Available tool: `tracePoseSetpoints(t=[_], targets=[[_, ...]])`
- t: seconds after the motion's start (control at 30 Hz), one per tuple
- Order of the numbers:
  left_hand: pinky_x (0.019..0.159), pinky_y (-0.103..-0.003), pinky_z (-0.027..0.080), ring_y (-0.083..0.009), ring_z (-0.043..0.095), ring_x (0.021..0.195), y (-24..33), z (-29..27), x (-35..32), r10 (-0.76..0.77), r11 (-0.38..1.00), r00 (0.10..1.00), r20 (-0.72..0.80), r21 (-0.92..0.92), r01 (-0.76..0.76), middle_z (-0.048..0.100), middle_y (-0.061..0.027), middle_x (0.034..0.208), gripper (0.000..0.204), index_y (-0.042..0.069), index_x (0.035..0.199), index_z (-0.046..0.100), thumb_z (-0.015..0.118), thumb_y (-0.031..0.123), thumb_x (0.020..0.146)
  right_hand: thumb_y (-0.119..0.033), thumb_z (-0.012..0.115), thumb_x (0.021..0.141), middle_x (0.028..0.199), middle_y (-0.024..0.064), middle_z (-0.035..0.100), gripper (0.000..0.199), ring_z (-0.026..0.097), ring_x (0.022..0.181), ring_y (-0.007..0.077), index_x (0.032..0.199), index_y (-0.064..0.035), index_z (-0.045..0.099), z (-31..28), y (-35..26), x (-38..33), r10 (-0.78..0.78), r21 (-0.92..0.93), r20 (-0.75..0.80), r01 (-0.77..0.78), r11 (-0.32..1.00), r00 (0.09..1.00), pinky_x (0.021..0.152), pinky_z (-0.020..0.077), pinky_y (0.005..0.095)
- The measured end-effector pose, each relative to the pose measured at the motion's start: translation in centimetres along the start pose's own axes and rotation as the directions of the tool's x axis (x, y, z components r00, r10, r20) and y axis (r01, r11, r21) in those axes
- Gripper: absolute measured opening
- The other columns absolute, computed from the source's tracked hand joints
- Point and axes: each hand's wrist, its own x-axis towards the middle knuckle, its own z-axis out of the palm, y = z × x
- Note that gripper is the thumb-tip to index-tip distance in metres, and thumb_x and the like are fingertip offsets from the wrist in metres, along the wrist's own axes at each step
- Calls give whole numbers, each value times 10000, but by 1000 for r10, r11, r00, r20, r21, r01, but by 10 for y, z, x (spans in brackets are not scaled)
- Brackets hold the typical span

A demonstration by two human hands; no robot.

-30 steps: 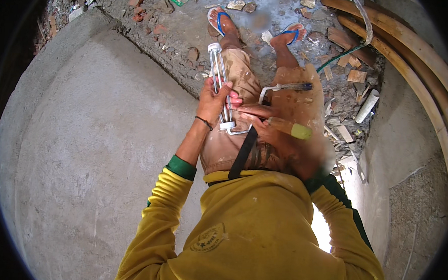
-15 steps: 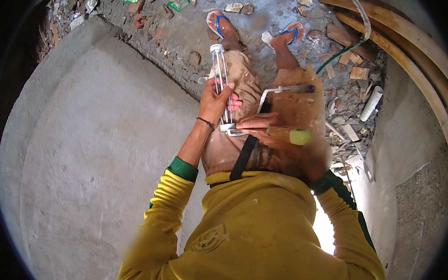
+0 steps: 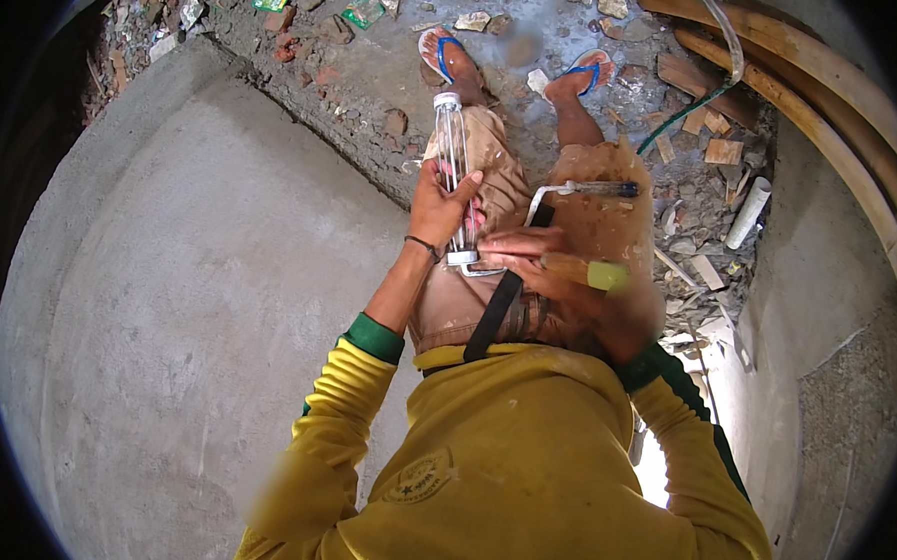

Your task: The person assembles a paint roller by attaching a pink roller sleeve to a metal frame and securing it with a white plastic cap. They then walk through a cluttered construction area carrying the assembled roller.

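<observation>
My left hand is closed around the wire cage of a paint roller frame, which has white caps at both ends. The cage lies over my left thigh. A white rod comes from its lower cap, passes by my right hand and bends up to a dark, partly clear handle above my right thigh. My right hand grips a tool with a brown and yellow-green handle. Its fingers are pressed together beside the lower cap; the tool's working end is hidden by them.
A grey concrete surface spreads on my left. Rubble, wood scraps and a white pipe piece lie around my sandaled feet. Curved wooden poles and a green hose are at upper right. A black strap crosses my lap.
The roller cage has turned a little in my left hand, and its bars line up differently. Hand and cage have shifted slightly to the right; my right hand keeps its grip.
</observation>
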Motion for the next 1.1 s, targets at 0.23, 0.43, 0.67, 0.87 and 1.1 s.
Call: tracePoseSetpoints(t=[0.23,0.43,0.67,0.87,1.1], targets=[[434,-289,504,-162,587,495,7,0,0,-74,993,996,51,-86,78,585,-66,661,295,90,990,432,688,175,872,-98,611,882,949,109,701,195,667,906,237,1040,0,670,-2,17,2,-172,-28,-123,170,985,977,808,521,326],[402,-270,471,-172,580,468,29,35,6,-38,993,997,71,-113,46,583,-78,650,288,94,1014,450,678,206,878,-229,731,815,865,66,684,228,622,788,138,900,-19,701,-106,42,25,164,152,-838,-67,986,521,718,500,303],[476,-290,525,-185,618,539,79,160,99,-133,962,939,316,-185,198,610,-80,680,307,70,977,502,661,312,876,-354,648,857,794,80,668,440,635,699,169,904,81,681,-382,100,78,242,241,-930,-37,970,277,649,547,294],[566,-311,575,-231,653,615,93,267,195,-145,840,929,340,-454,297,626,-104,753,375,56,1005,524,659,371,853,-447,636,798,732,258,634,533,650,731,385,849,83,661,-492,128,112,-67,-403,-845,-548,733,531,680,501,427],[551,-423,579,-279,644,603,88,355,266,-61,864,982,177,-483,141,594,-138,742,326,58,994,467,589,346,905,-396,618,789,761,211,644,439,617,705,377,858,38,633,-482,125,116,-224,-570,-713,-363,737,664,667,484,414]])
